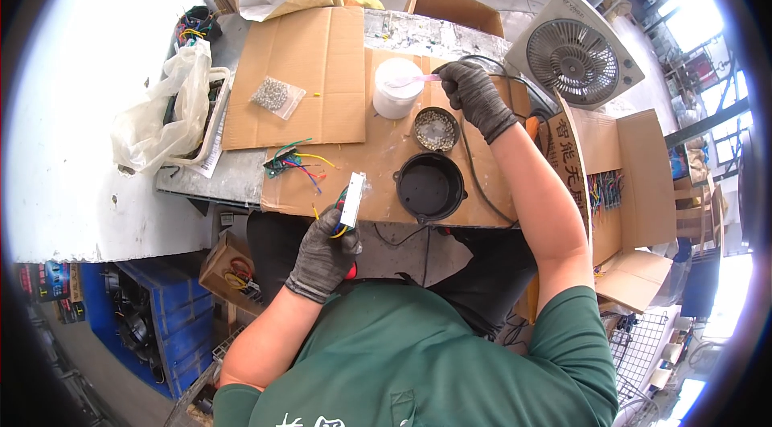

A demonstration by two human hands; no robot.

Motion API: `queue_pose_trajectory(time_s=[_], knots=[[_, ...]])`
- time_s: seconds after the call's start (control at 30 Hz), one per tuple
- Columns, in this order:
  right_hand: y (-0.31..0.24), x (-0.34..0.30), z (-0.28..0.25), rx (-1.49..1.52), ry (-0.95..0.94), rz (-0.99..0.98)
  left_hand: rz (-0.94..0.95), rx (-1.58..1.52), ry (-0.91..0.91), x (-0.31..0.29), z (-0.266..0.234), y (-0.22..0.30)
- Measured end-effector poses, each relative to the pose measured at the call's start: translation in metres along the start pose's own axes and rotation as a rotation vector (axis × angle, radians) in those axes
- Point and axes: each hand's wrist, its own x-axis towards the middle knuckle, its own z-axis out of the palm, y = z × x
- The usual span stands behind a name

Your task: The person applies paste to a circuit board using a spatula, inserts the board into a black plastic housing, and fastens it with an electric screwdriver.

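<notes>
My left hand, in a dark grey glove, is closed round a circuit board with a white metal strip and coloured wires, near the table's front edge. Gloved the same way, my right hand grips a pale pink spatula, its tip over the mouth of a white jar. Between that jar and a black round dish stands a small dark bowl of small metal parts. Another wired circuit board lies on the cardboard, beyond my left hand.
A clear bag of small metal parts rests on a cardboard sheet. A tray with crumpled plastic is at the left. A black cable curves across the table's right side. Beyond stand a fan and an open carton.
</notes>
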Motion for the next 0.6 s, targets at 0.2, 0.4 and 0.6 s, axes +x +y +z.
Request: queue_pose_trajectory(time_s=[0.2,0.4,0.6], knots=[[-0.02,-0.027,0.009,0.624,0.049,0.408,0.012,0.029,-0.018,0.0,-0.012,-0.002],[-0.056,-0.093,0.047,0.302,-0.014,0.012,-0.03,-0.266,-0.028,-0.012,0.044,0.024],[-0.065,-0.134,0.08,0.309,0.004,-0.028,-0.067,-0.33,-0.047,-0.011,0.047,0.021]])
